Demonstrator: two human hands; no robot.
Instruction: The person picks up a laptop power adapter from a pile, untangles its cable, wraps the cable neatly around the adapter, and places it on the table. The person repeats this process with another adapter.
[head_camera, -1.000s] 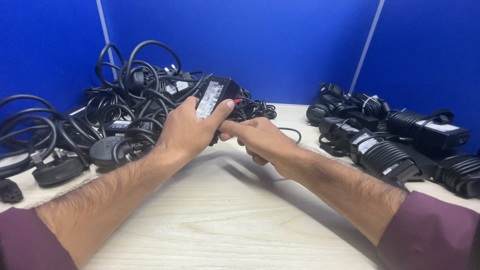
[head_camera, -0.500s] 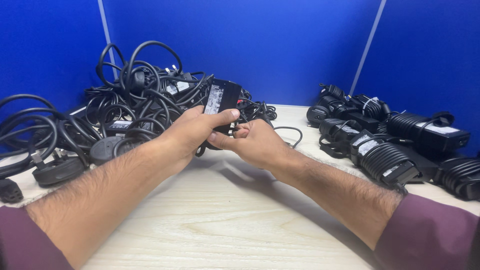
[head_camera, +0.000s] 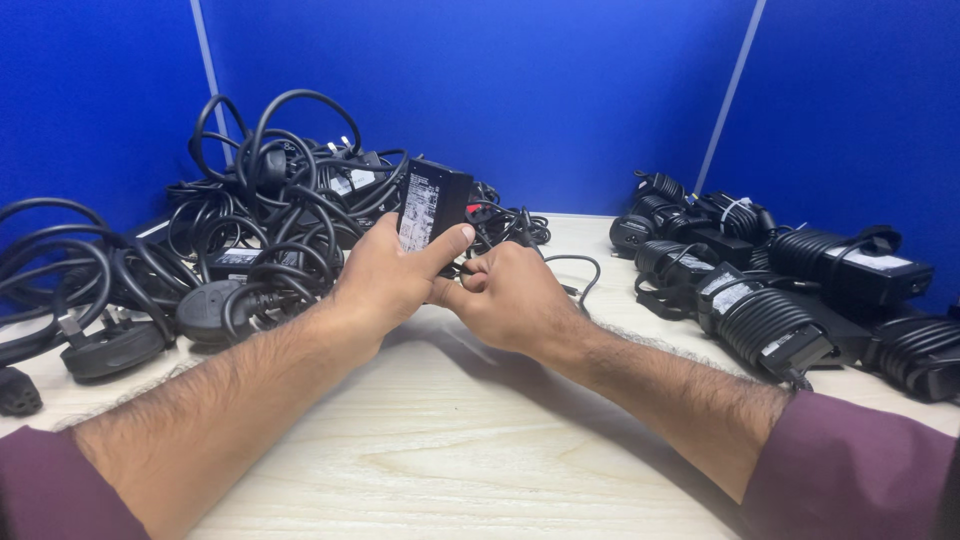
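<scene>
Head cam: adapter (head_camera: 432, 205) upright (L hand (head_camera: 385, 280) grips).

Pale wood table (head_camera: 420, 470); tangled black cables (head_camera: 200, 250) left; wrapped adapters (head_camera: 780, 290) right.

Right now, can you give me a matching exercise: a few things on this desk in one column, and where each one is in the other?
Things:
1. black power adapter
2. tangled cable pile
3. wrapped adapters
4. right hand

Places:
A. far right of the desk
B. held upright in the left hand
C. far left of the desk
D. pinching the cord just below the adapter

Pairs: 1-B, 2-C, 3-A, 4-D
</scene>
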